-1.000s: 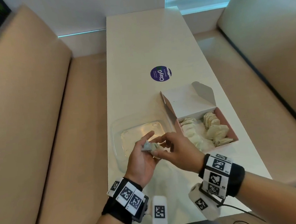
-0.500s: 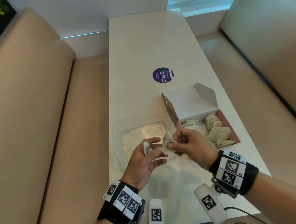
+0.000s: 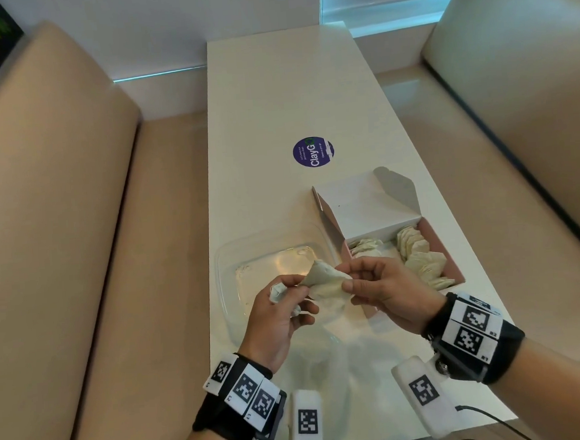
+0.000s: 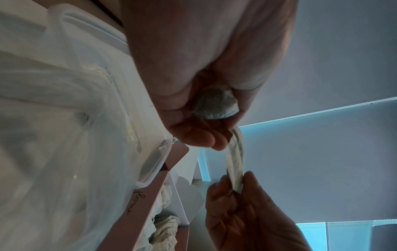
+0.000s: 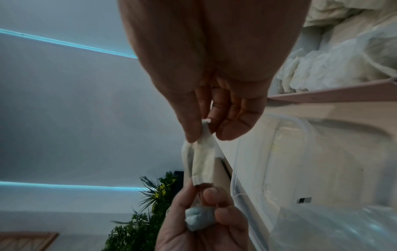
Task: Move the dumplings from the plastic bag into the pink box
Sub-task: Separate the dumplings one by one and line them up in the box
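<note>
My left hand (image 3: pixel 278 323) and right hand (image 3: pixel 388 293) pinched one soft, tear-prone dumpling (image 3: pixel 325 281) by its edges, pink box (image 3: pixel 436 244) at two o'clock

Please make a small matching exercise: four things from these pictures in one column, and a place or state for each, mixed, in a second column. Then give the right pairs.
1. dumpling
2. crumpled wad
3. pink box
4. round sticker

A. lid open, dumplings inside
B. flat on the table, beyond the box
C. pinched between both hands
D. tucked in the left hand

Pairs: 1-C, 2-D, 3-A, 4-B
</note>
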Action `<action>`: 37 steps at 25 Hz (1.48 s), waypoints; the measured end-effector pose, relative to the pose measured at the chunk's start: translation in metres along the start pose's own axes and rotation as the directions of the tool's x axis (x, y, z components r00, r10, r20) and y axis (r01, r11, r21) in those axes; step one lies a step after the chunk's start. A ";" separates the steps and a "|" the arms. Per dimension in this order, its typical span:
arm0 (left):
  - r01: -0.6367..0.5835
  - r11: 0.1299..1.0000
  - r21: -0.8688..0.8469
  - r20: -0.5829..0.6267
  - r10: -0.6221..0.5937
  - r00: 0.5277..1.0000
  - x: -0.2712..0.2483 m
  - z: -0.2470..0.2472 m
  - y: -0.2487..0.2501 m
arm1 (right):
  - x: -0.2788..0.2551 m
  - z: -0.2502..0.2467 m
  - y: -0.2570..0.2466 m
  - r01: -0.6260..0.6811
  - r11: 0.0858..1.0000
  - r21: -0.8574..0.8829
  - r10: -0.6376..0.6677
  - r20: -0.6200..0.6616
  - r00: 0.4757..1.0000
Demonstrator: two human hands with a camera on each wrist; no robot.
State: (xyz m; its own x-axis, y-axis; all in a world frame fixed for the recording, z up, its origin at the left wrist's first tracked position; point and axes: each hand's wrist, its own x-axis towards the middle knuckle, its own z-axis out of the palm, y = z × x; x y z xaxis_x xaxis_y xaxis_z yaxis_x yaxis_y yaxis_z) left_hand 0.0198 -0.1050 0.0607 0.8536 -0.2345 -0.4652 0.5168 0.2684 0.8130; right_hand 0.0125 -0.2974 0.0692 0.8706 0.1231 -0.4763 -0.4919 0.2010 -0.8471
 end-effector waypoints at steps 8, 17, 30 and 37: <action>0.144 0.983 -0.109 0.043 -0.140 0.989 0.003 0.016 -0.006 | -0.005 -0.016 -0.003 0.013 1.000 -0.017 -0.014 -0.088 0.996; 0.149 0.923 0.354 0.024 -0.168 0.986 0.008 0.018 -0.013 | -0.008 -0.060 -0.010 0.118 0.558 -0.822 -0.147 0.041 0.988; 0.079 0.852 0.518 0.001 -0.093 0.996 0.004 0.012 -0.026 | 0.024 -0.096 0.003 0.093 -0.251 -0.963 0.127 0.063 0.990; 0.083 0.864 0.497 0.012 -0.102 0.995 0.007 0.009 -0.023 | 0.034 -0.082 0.010 0.120 -0.159 -0.980 0.307 0.066 0.949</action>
State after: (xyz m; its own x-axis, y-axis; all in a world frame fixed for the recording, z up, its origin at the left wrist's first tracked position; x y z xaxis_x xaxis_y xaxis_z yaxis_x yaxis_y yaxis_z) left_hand 0.0127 -0.1213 0.0418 0.7954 -0.2724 -0.5414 0.4843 -0.2516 0.8380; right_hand 0.0384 -0.3706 0.0255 0.6748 0.2432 -0.6968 0.1913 -0.9695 -0.1531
